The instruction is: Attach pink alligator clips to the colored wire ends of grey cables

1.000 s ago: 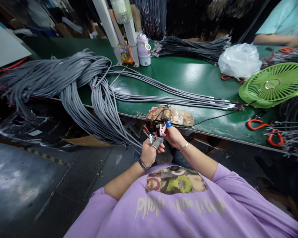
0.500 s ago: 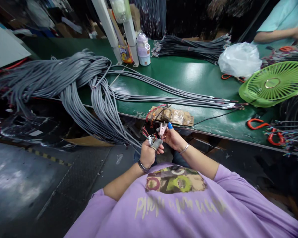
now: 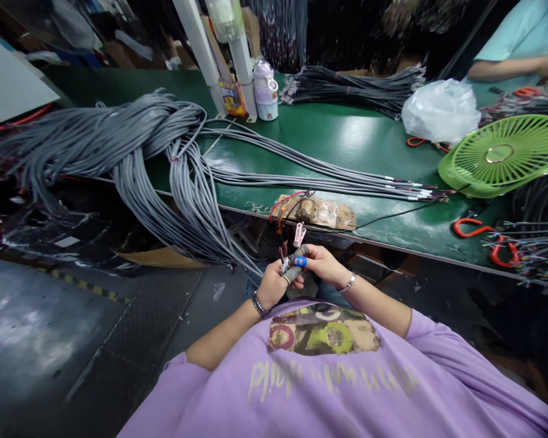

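Note:
My left hand point(image 3: 273, 285) grips the end of a grey cable point(image 3: 237, 258) whose coloured wire ends point(image 3: 284, 249) stick up above my fist. A grey finger cot covers one of its fingers. My right hand point(image 3: 323, 264), with a blue finger cot point(image 3: 300, 261) on one finger, presses against the left hand and pinches the same wire ends. A small pink clip point(image 3: 298, 233) stands just above both hands. Both hands are below the front edge of the green table point(image 3: 347, 140), close to my chest.
A thick bundle of grey cables point(image 3: 119, 140) drapes off the table at left, with stripped cables point(image 3: 329, 179) laid across it. A taped wooden block point(image 3: 317, 212) sits at the edge. Green fan point(image 3: 502, 155), white bag point(image 3: 439, 111), red-handled tools point(image 3: 472, 228), bottle point(image 3: 265, 91) and another person's arm point(image 3: 511, 68) lie beyond.
My right hand has dropped from holding the pink clip up and closed against the left hand. The spread wire ends are now bunched together between both hands.

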